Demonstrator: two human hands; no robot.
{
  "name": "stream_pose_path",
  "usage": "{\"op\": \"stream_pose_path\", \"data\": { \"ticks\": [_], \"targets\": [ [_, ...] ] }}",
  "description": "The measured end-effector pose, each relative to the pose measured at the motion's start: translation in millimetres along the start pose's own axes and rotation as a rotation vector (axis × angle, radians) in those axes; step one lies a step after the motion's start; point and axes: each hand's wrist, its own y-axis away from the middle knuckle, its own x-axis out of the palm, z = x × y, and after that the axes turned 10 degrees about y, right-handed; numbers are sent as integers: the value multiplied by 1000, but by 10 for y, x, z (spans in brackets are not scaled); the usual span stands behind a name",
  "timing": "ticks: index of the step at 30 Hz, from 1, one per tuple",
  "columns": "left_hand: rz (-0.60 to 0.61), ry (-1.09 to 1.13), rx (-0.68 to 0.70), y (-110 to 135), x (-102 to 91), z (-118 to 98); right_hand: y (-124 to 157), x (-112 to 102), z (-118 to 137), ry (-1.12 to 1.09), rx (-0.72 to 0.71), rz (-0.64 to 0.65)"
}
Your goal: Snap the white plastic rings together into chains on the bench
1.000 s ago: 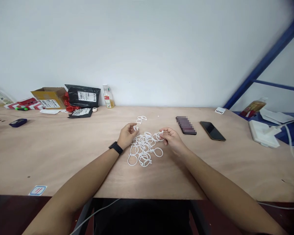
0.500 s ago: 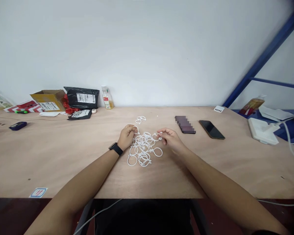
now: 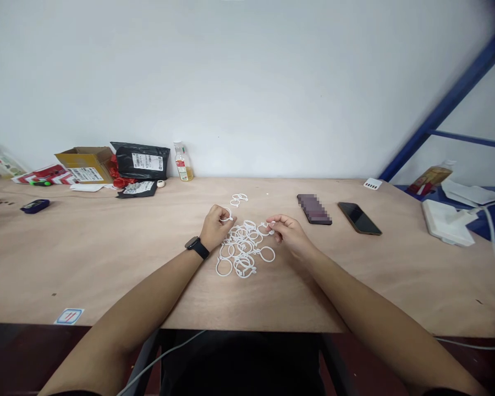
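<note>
A loose pile of white plastic rings [image 3: 242,248], each with a small tab, lies on the wooden table between my hands. My left hand [image 3: 216,224], wearing a black watch, pinches one white ring [image 3: 225,218] at the pile's upper left. At the upper right, the thumb and fingers of my right hand [image 3: 287,230] are closed on another white ring [image 3: 263,230], which stays close to the pile. Beyond the pile, a few more rings [image 3: 240,197] lie together in a small group.
Two phones, one with a blurred screen [image 3: 314,210] and one dark [image 3: 359,218], lie to the right. A white power adapter [image 3: 445,223] with a cable is farther right. At the back left stand a bottle [image 3: 183,162], a black parcel bag [image 3: 142,160] and a cardboard box [image 3: 84,165].
My left hand has turned slightly, and its fingers and the ring they hold sit a little differently. The right hand keeps its pinch. The whole view has shifted slightly.
</note>
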Motion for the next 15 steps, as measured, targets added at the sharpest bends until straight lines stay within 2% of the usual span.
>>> {"op": "stream_pose_path", "data": {
  "ticks": [5,10,12,15],
  "targets": [
    [80,72,24,7,-15,-19,-9,-4,-18,1,-1,-1],
    [68,83,48,-5,-25,-3,1,-8,-2,19,16,-25],
    [74,76,17,-3,-27,3,2,-11,5,22,18,-21],
    [119,86,-114,19,-26,4,-11,-18,-5,14,18,-20]
  ]
}}
